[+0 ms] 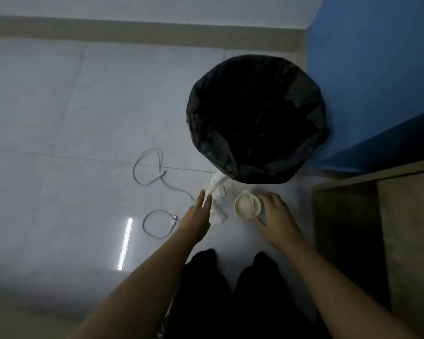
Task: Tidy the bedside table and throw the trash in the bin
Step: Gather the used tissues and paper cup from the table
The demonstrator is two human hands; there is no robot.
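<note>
Pale tiled floor (83,106): right hand (277,216) gripping small cream paper cup (247,206), left hand (196,216) flat-fingered at crumpled white tissue (219,192); probably needs pinch, then black-bagged round bin (198,113).

Grey cable (134,168) on a glossy tiled floor (59,106), by a blue wall (377,81).
The cable lies in two loose loops at centre left; a beige skirting (132,33) crosses the top; a bright streak reflects at lower left.
</note>
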